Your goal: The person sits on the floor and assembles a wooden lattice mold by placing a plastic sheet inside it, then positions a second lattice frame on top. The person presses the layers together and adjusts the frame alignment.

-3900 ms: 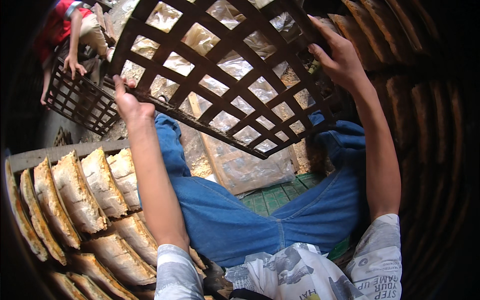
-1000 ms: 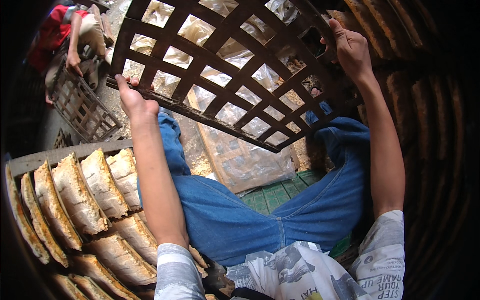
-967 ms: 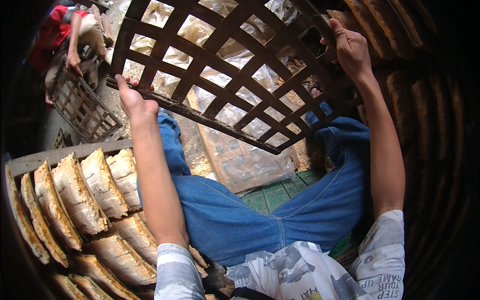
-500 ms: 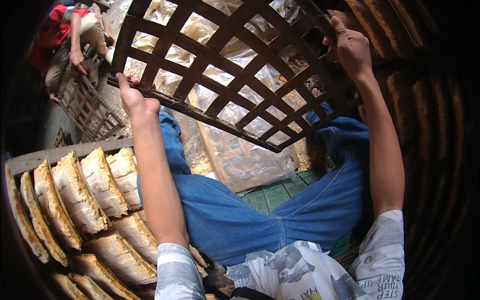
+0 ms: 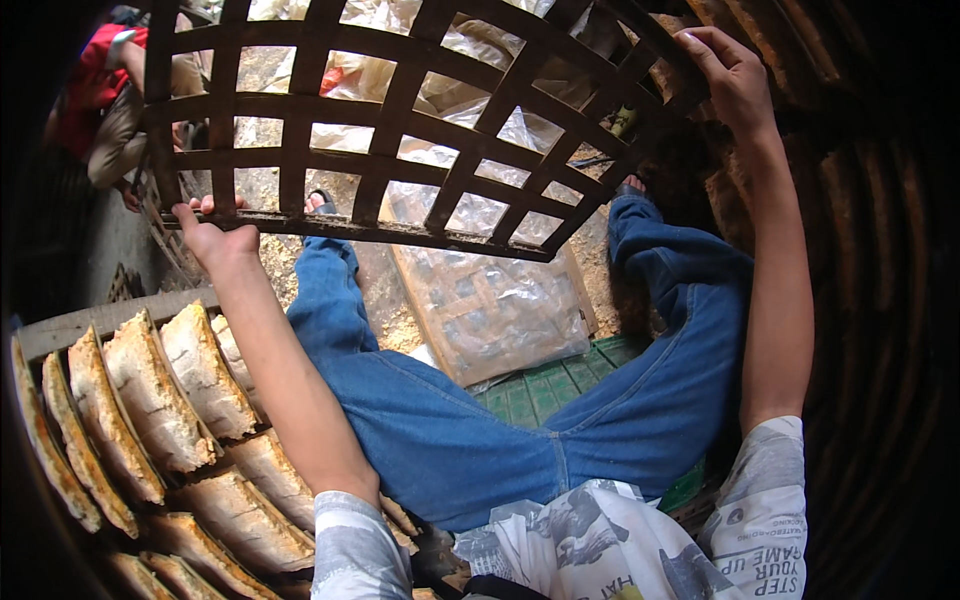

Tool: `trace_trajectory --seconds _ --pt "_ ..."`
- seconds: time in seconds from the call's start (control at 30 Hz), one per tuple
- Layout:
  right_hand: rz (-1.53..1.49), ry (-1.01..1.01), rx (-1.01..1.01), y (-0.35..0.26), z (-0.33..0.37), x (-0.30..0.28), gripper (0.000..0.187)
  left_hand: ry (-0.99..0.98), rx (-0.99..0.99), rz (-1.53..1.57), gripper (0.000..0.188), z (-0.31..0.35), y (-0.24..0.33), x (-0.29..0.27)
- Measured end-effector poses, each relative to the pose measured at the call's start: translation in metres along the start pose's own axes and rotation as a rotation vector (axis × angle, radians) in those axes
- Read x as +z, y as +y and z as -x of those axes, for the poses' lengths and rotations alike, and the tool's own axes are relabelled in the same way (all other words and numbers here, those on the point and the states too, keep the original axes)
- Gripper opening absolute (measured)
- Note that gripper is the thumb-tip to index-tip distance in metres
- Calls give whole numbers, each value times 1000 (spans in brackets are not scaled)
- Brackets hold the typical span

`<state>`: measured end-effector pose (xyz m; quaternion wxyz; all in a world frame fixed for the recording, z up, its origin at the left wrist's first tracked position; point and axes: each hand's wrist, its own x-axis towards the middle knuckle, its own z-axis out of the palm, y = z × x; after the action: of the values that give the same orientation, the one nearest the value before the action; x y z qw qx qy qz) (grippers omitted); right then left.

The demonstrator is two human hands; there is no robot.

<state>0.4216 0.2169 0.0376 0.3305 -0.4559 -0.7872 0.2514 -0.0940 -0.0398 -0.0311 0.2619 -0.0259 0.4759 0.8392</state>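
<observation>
The dark lattice rack (image 5: pixel 400 130) is held up in front of the person, above the knees, its long side running left to right and tilted up on the right. The left hand (image 5: pixel 215 235) curls tight around the lower left corner; the right hand (image 5: pixel 735 75) clasps the upper right edge. Crusty slabs (image 5: pixel 150 400) stand stacked at lower left

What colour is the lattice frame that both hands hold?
Dark brown, seen in the head view: lattice frame.
</observation>
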Motion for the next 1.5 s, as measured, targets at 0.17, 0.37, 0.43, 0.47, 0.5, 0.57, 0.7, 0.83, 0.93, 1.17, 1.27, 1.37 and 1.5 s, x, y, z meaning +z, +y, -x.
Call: trace_trajectory --seconds 0.17,0.37,0.43,0.47,0.5,0.57,0.7,0.83,0.93,1.17,1.27,1.37,1.5 --pt "-198 -141 272 -2 5 1 26 26 66 -4 39 -2 4 -4" --pt "-197 12 48 7 1 -8 32 92 67 48 40 -9 7 -8" --pt "-178 20 66 7 1 -7 34 113 55 41 40 -5 6 -5" --pt "-169 24 75 7 2 -6 35 124 49 38 39 -3 4 -4" --pt "-160 46 100 6 3 -4 34 117 36 20 39 0 2 -2" --pt "-141 90 148 3 5 -2 33 105 10 -16 38 5 -7 3" --pt "-167 202 338 17 1 -7 30 146 -129 -33 37 12 -22 13" --pt "-123 255 332 8 1 -6 28 194 -122 -71 39 13 -28 18" --pt "-423 220 226 -5 2 -2 30 145 -59 -29 44 5 -20 14" --pt "-1038 -36 228 -68 11 -4 37 154 44 83 46 -20 14 -13" --pt "-979 13 176 -50 10 1 34 191 43 34 47 -4 3 3" --pt "-780 43 137 -11 3 -3 39 229 27 -28 47 -9 -2 3" --pt "-564 207 401 10 -2 -5 43 138 -46 -60 45 1 -20 9"
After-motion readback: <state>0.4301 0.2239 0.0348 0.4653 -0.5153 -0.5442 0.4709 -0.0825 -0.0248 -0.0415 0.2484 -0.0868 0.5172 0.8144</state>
